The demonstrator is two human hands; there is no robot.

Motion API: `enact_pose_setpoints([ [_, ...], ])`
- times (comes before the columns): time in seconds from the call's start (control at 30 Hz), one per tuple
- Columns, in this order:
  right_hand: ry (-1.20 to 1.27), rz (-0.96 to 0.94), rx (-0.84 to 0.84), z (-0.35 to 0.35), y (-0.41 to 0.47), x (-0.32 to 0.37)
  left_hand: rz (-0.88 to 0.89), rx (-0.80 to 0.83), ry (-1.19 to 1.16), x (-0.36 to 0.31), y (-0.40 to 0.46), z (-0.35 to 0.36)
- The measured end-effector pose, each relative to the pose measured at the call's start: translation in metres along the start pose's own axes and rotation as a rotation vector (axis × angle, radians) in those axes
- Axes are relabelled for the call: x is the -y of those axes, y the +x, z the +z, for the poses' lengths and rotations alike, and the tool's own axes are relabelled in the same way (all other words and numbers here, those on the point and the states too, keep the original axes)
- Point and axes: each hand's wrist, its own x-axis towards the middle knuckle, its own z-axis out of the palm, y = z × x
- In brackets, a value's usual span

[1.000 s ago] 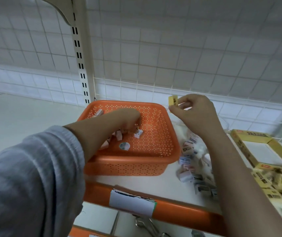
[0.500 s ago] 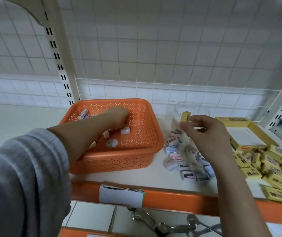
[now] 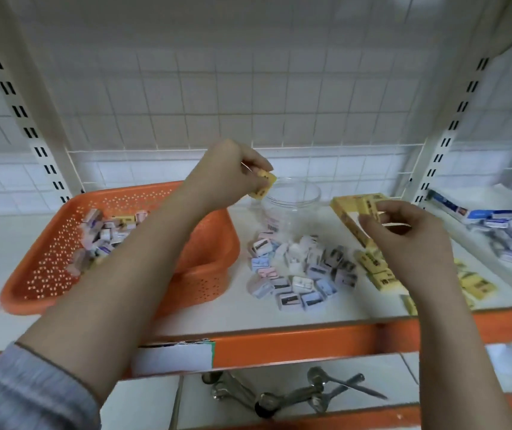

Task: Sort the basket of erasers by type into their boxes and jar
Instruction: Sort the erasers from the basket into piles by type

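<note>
Hands work above the shelf: the right hand [image 3: 410, 234] pinches a yellow eraser [image 3: 369, 209] beside the yellow box [image 3: 346, 218], likely to file it. Farther back, the left hand [image 3: 226, 172] pinches another yellow eraser [image 3: 264, 185] lifted over the orange basket [image 3: 62, 265], near the clear jar [image 3: 292, 197].

The basket [image 3: 205, 274] was orange, dotted with small holes. The eraser [image 3: 262, 185] in the left hand [image 3: 228, 175] was yellow — as was the box [image 3: 349, 218]. The loose pile [image 3: 301, 271] mixed pale blue, pink and white with black marks. The jar [image 3: 292, 200] was clear; the shelf [image 3: 295, 342] edge orange, the sleeve [image 3: 24, 395] grey.
</note>
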Motion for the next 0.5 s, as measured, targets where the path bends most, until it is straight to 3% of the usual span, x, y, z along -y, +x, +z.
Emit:
enact_pose_setpoints([
  [0.17,-0.101,0.072,-0.14,-0.054,0.007,-0.028,0.095,0.081,-0.169,-0.047,-0.003,0.058],
  [0.3,-0.264,0.152,-0.21,-0.093,0.015,-0.059,0.066,0.113,-0.353,-0.075,-0.005,0.109],
  [0.5,-0.367,0.22,-0.161,-0.109,0.043,-0.099,-0.046,0.156,-0.487,-0.093,-0.009,0.168],
])
